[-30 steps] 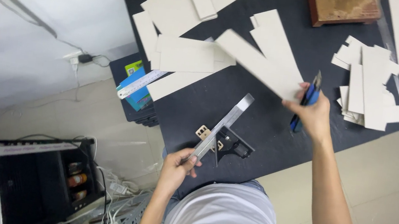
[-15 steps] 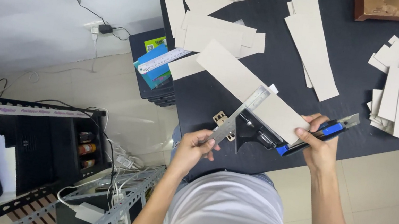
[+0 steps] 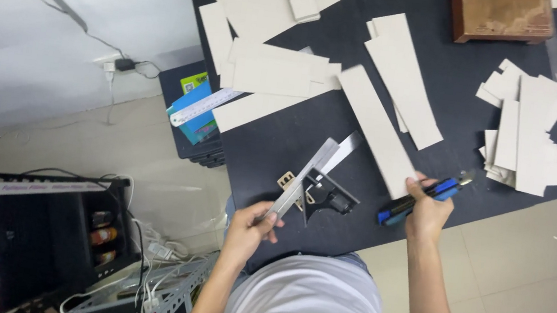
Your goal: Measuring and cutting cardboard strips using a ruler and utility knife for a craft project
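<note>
My left hand (image 3: 250,227) grips the near end of a flat metal ruler (image 3: 306,175) that slants up over the dark table (image 3: 280,142). Beside it lies a black combination square (image 3: 329,191) with its steel blade. My right hand (image 3: 426,208) holds a blue and black utility knife (image 3: 422,196) and pinches the near end of a long grey cardboard strip (image 3: 374,129) lying on the table.
Several grey cardboard strips (image 3: 275,76) and cut pieces (image 3: 524,137) are scattered over the table. A brown wooden box (image 3: 500,15) sits at the far edge. A blue box with a white ruler (image 3: 196,110) stands left of the table; cables and a black rack (image 3: 59,220) fill the floor.
The long cardboard strip has come down from the air and now lies flat on the table. My right hand lowered with the knife; the left hand keeps its hold on the ruler.
</note>
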